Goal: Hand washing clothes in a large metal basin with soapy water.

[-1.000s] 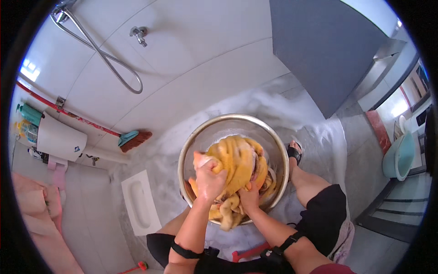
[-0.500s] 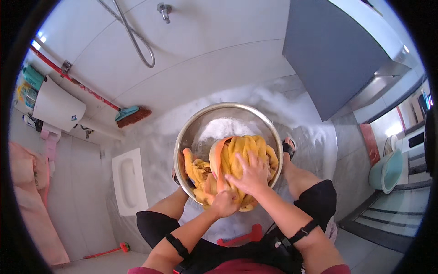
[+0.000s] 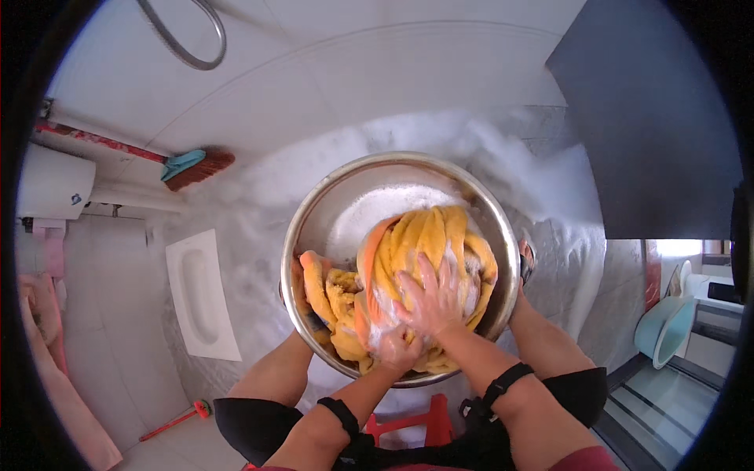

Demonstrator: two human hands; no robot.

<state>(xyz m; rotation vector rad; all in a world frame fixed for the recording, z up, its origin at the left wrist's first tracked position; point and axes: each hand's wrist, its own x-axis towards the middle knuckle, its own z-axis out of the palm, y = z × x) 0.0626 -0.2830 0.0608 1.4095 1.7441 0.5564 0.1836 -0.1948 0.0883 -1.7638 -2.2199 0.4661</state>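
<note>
A wide metal basin (image 3: 292, 271) holds a bunched, wet plush cloth (image 3: 428, 228), yellow with orange parts. White suds cling to its folds near my hands. At the basin's near side, my left hand (image 3: 399, 350) is closed in a fist round a fold of the cloth. Just above and to its right, my right hand (image 3: 433, 300) lies open on the heap, fingers spread and pressing on the fabric. White foam (image 3: 389, 208) covers part of the basin's far inside. The cloth's underside is hidden.
The basin stands between my legs on a wet, foamy grey floor (image 3: 581, 294). Left of it is a white squat toilet (image 3: 206, 297), with a broom (image 3: 196, 166) beyond. A red stool (image 3: 428, 424) is below me, a dark grey panel (image 3: 652, 125) far right, a teal tub (image 3: 666, 328) at right.
The view has shifted nearer the basin. My right hand stays spread on the cloth and my left still grips it. More white suds show on the fabric round my hands.
</note>
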